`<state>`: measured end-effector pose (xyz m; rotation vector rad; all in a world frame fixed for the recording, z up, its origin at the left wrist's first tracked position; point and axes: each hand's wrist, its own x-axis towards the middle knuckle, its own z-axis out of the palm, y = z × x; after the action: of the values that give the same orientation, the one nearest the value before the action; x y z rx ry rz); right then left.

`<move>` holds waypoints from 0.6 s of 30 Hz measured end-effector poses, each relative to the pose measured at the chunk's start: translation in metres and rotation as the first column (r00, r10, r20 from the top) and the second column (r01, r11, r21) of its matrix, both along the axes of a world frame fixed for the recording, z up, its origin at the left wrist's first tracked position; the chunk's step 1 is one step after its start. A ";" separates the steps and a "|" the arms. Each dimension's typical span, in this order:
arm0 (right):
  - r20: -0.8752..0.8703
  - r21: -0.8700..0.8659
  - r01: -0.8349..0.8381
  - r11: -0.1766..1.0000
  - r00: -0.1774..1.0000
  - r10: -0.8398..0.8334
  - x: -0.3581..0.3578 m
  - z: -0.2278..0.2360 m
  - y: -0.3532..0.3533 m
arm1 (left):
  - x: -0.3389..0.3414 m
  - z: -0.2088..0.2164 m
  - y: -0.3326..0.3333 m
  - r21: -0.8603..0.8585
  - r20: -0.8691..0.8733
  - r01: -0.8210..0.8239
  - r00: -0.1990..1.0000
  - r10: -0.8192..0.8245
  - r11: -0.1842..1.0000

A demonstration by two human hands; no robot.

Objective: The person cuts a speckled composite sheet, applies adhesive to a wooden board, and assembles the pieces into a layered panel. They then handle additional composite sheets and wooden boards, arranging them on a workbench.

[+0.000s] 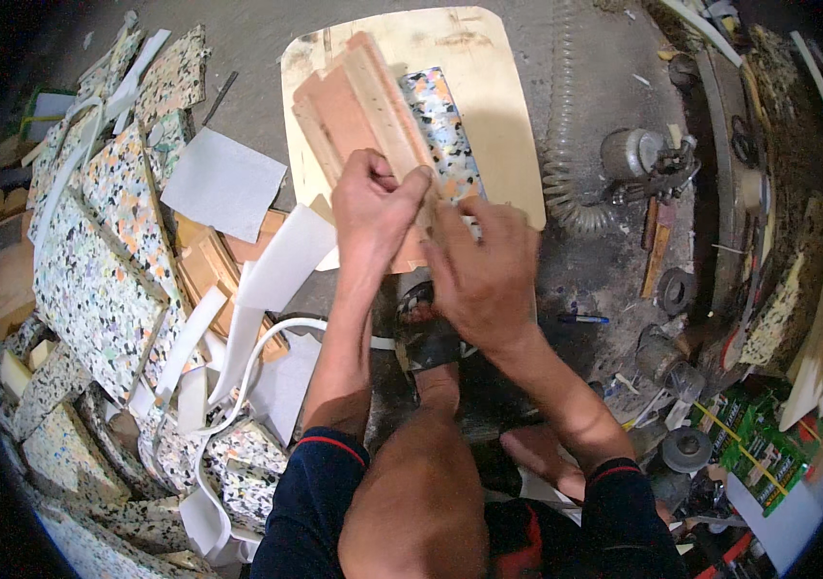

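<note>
My left hand point(373, 207) is closed on the edge of a reddish-brown wooden panel point(346, 106) with raised strips along it, tilted over a pale plywood board point(498, 58). Its thumb presses on the panel's right-hand strip. My right hand point(484, 265) is at the panel's lower right end, fingers bent around it; the exact grip is partly hidden and slightly blurred. Beneath the panel's right side, a strip of multicoloured speckled foam point(442, 121) lies on the plywood.
Speckled foam sheets point(93, 261), white foam strips point(281, 256) and a grey square sheet point(225, 183) pile up on the left. To the right lie a coiled air hose point(566, 183), a spray gun with a metal cup point(635, 152), a blue pen point(583, 318) and green packets point(759, 454).
</note>
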<state>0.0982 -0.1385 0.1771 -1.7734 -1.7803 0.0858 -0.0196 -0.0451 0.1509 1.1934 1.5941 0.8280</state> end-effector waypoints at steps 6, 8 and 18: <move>0.171 -0.029 0.101 0.994 0.981 -0.094 0.003 -0.026 0.017 | 0.037 0.002 0.002 0.125 -0.123 0.027 0.992 -0.011 0.992; 0.207 0.069 0.131 0.989 0.968 -0.143 0.011 -0.032 0.025 | 0.048 0.001 0.005 0.107 -0.064 -0.003 0.998 0.010 0.994; 0.398 0.127 0.007 0.992 0.915 -0.058 0.046 -0.018 0.033 | 0.075 0.002 0.011 0.110 0.134 -0.078 0.989 0.063 0.991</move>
<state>0.1441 -0.1054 0.1594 -1.8237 -1.9847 -0.4246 0.0551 -0.0336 0.1528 1.1446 1.5061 1.0345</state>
